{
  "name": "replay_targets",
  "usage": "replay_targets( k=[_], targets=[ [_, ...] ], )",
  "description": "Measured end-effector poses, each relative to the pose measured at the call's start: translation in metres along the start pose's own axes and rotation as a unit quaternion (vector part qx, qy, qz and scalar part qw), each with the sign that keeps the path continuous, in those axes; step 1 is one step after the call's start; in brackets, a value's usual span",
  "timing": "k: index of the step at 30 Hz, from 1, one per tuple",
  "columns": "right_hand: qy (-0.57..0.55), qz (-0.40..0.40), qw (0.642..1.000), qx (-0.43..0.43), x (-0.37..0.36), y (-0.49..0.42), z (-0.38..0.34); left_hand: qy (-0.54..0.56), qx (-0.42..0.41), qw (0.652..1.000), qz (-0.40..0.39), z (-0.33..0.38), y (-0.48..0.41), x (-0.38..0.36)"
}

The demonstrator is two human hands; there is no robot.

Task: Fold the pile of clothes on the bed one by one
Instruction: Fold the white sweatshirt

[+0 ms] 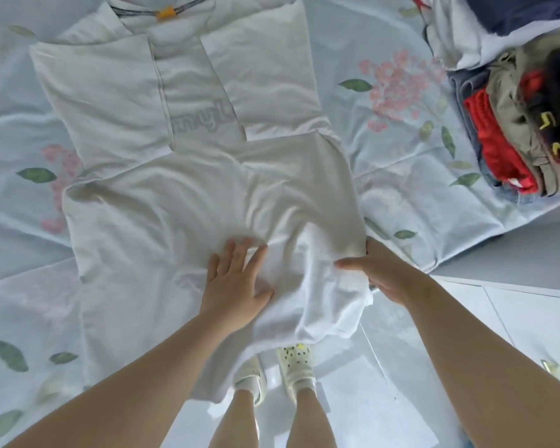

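A white T-shirt (175,176) lies spread on the bed, collar at the far end, both sleeves folded in over the chest so grey lettering shows only partly. Its hem hangs over the near bed edge. My left hand (236,286) rests flat and spread on the lower part of the shirt. At the shirt's lower right edge my right hand (375,270) pinches the fabric, thumb on top and fingers beneath, and the cloth bunches there. A pile of clothes (524,130) in red, olive, black and denim sits at the far right of the bed.
The bed wears a pale blue sheet (401,156) with pink flowers and green leaves. More white and navy garments (485,24) lie at the top right corner. Beyond the near bed edge is a glossy white floor (385,383), where my feet stand in light shoes.
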State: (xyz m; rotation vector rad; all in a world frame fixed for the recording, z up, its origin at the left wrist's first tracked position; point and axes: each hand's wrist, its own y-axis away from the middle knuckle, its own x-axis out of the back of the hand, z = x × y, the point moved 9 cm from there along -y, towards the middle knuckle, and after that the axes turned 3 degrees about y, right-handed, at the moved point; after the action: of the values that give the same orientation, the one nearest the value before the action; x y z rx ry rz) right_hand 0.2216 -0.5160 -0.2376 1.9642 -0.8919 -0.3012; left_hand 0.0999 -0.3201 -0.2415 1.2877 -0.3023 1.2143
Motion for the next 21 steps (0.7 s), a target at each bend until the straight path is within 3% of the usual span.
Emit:
replay_targets(
  k=[2,6,10,14,19,21],
  targets=[
    [0.041,0.006,0.999,-0.017,0.000,0.006,0.021,-0.021,0.001,1.000,0.011,0.008,0.011,-0.010],
    [-0.006,0.086,0.996,-0.026,0.024,0.028,0.057,-0.032,-0.057,0.998,-0.006,0.041,0.033,-0.034],
    [0.004,0.070,0.997,-0.042,0.041,0.045,0.083,-0.090,-0.068,0.993,-0.033,0.052,0.047,-0.048],
    [-0.066,0.039,0.995,-0.058,0.038,0.052,0.093,-0.123,-0.086,0.988,-0.039,0.066,0.053,-0.044],
    [-0.251,0.028,0.965,-0.064,0.035,0.059,0.093,-0.062,-0.171,0.978,0.103,0.103,0.062,-0.018],
    [-0.250,0.060,0.964,-0.069,0.044,0.059,0.100,-0.031,-0.164,0.975,0.149,0.104,0.058,-0.008]
  ],
)
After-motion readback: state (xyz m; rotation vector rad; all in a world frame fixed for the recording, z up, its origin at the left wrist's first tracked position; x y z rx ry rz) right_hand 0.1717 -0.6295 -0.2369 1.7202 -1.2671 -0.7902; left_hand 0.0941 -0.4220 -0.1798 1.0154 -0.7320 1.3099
